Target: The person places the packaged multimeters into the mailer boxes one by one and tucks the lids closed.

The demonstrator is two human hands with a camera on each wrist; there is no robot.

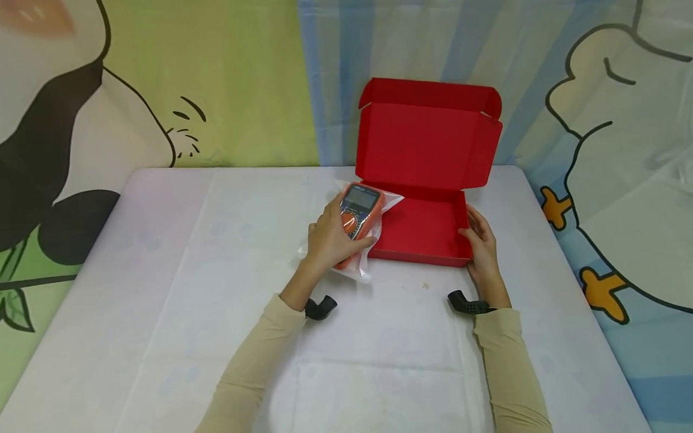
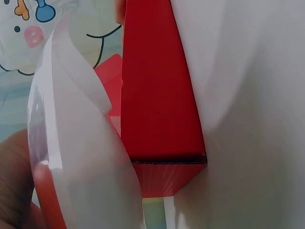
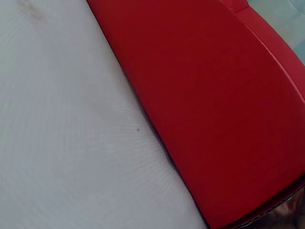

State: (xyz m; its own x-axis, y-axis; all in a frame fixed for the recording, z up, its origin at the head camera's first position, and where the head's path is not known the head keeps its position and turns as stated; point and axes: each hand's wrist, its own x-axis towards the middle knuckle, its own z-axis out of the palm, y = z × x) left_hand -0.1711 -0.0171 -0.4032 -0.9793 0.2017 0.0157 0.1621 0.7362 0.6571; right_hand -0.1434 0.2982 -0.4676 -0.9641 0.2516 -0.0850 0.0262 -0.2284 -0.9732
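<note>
My left hand grips an orange multimeter with a dark display and an orange dial, wrapped in a clear plastic bag. It is held tilted at the left side of a red cardboard box, whose lid stands raised at the back. The box's interior shows bare red. At the box's right wall, my right hand pinches the edge, thumb inside and fingers outside. In the left wrist view the bag partly hides the box. The right wrist view mostly shows the box's front wall.
A white cloth-covered table carries the box near its back edge. Behind it hangs a printed cartoon curtain. Black wrist mounts sit on the left wrist and right wrist.
</note>
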